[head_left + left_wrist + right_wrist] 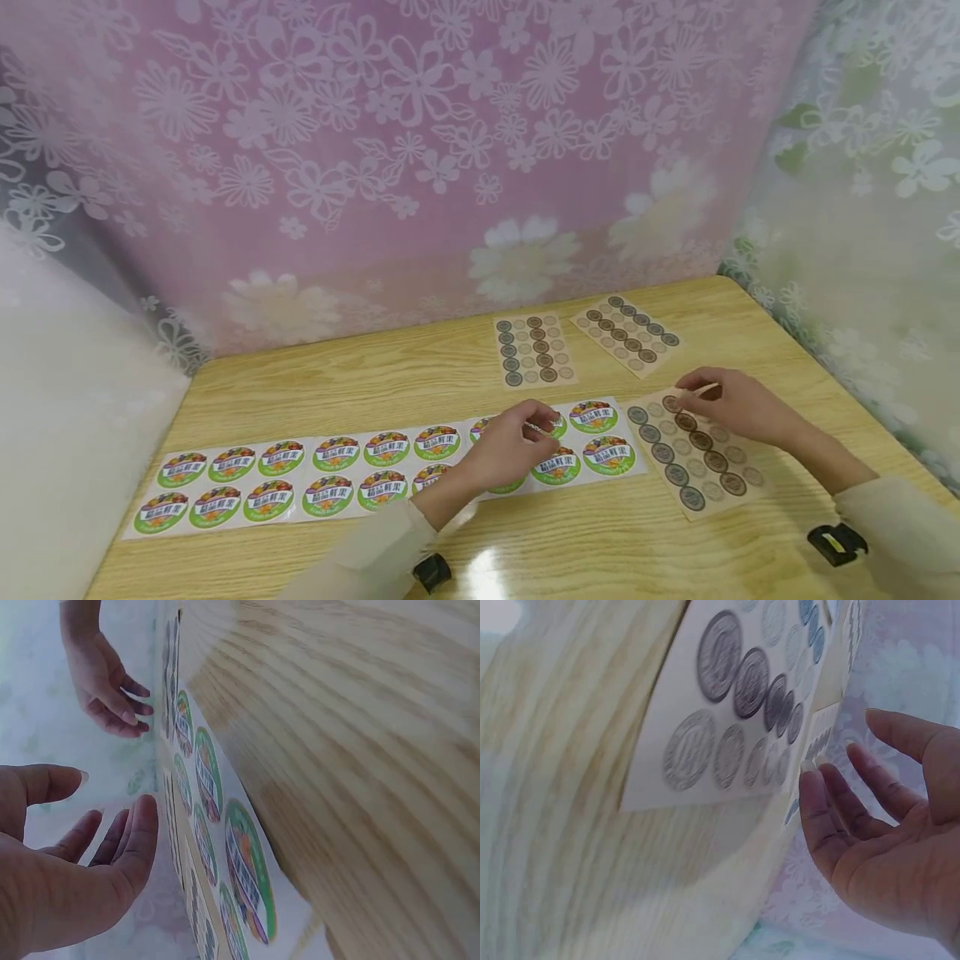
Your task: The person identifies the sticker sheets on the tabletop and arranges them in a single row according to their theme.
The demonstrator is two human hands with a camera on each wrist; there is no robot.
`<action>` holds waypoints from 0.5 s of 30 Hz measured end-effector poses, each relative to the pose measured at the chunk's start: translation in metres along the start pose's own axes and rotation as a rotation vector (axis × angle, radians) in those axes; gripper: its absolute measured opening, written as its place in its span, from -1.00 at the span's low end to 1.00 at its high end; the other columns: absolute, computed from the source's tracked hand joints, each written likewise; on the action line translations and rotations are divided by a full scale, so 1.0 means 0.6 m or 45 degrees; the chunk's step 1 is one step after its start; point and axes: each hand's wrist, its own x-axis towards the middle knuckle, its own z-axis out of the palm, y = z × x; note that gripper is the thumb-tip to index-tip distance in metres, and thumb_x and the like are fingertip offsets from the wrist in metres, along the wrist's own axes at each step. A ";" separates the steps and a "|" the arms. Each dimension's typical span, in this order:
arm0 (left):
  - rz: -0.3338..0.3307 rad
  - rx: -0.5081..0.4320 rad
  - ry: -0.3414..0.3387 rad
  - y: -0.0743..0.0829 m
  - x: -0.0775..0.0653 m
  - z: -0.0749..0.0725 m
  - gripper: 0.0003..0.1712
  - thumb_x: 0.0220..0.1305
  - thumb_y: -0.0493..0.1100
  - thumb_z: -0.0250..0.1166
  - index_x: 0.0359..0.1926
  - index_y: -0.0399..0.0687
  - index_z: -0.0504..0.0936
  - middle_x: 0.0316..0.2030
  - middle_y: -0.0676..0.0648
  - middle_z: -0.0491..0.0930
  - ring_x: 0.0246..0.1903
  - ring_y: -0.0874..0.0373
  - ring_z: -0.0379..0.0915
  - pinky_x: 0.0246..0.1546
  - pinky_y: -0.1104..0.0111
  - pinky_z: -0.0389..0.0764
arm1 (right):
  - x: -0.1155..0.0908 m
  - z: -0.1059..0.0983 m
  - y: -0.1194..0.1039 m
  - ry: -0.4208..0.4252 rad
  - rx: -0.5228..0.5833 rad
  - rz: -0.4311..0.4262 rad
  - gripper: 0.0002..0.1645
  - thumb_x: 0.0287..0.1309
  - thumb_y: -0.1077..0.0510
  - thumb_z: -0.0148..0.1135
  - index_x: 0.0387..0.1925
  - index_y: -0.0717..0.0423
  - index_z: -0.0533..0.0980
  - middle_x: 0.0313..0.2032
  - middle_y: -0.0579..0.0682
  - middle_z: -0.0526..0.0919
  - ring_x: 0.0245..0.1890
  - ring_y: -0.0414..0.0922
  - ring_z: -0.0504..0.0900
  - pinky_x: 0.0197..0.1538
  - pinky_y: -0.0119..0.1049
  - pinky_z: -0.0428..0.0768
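A long white strip of round fruit stickers [298, 504] lies across the table, each printed with colourful fruit, Chinese characters and a green lower band. My left hand [510, 446] hovers over its right part with fingers loosely bent and the thumb apart; it covers some stickers and holds nothing. Beside the strip's right end lies a tan sheet of round stickers [670, 437] in dark grey, brown and pale rows. Over that sheet's far edge is my right hand [731, 408]. In the right wrist view its fingers [825, 817] curve loosely, thumb apart, with nothing between them.
Two more tan sticker sheets lie at the back, one fairly straight [522, 337] and one turned at an angle [615, 321]. Floral cloth [420, 167] hangs behind the wood-grain table [337, 383] and along both sides.
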 end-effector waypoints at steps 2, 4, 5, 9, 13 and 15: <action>0.001 -0.007 -0.003 0.006 0.007 0.013 -0.60 0.30 -0.18 0.22 0.14 -0.16 0.48 -0.04 -0.09 0.51 -0.16 0.25 0.48 -0.23 0.43 0.53 | -0.002 -0.002 0.005 0.014 -0.013 0.010 -0.55 0.31 0.04 0.18 0.04 0.33 0.49 -0.02 0.31 0.53 -0.11 0.18 0.59 -0.25 -0.10 0.59; -0.015 -0.061 -0.021 0.014 0.016 0.029 -0.56 0.30 -0.19 0.22 0.18 -0.18 0.45 -0.03 -0.08 0.50 -0.14 0.24 0.49 -0.23 0.44 0.54 | -0.004 -0.004 0.008 0.020 -0.027 0.029 -0.52 0.30 0.04 0.19 0.05 0.36 0.47 0.00 0.37 0.50 -0.12 0.21 0.58 -0.24 -0.07 0.59; -0.030 -0.090 -0.029 0.019 0.020 0.038 -0.53 0.29 -0.19 0.22 0.20 -0.19 0.44 -0.02 -0.08 0.51 -0.13 0.24 0.49 -0.23 0.44 0.54 | -0.006 -0.005 0.009 0.020 -0.042 0.037 -0.51 0.30 0.05 0.19 0.05 0.38 0.46 0.00 0.38 0.49 -0.12 0.22 0.58 -0.24 -0.06 0.59; -0.110 -0.201 -0.060 0.037 0.033 0.076 -0.46 0.27 -0.19 0.23 0.26 -0.17 0.40 -0.01 -0.01 0.51 -0.06 0.25 0.48 -0.20 0.44 0.53 | -0.011 -0.010 0.013 0.005 -0.075 0.067 -0.44 0.28 0.05 0.20 0.08 0.46 0.41 -0.02 0.43 0.48 -0.13 0.26 0.56 -0.23 -0.04 0.59; -0.201 -0.297 -0.048 0.052 0.043 0.109 -0.43 0.21 -0.20 0.26 0.25 -0.12 0.41 -0.03 0.05 0.52 -0.06 0.27 0.46 -0.19 0.43 0.52 | -0.015 -0.013 0.016 -0.007 -0.078 0.093 -0.35 0.28 0.01 0.20 0.13 0.50 0.35 0.00 0.46 0.44 -0.12 0.30 0.54 -0.24 -0.03 0.58; -0.214 -0.299 -0.041 0.056 0.050 0.121 -0.43 0.18 -0.21 0.27 0.24 -0.11 0.43 -0.03 0.07 0.52 -0.07 0.28 0.46 -0.18 0.44 0.52 | -0.016 -0.013 0.016 -0.010 -0.069 0.099 -0.33 0.28 0.00 0.20 0.16 0.49 0.34 0.01 0.47 0.43 -0.12 0.31 0.54 -0.24 -0.03 0.58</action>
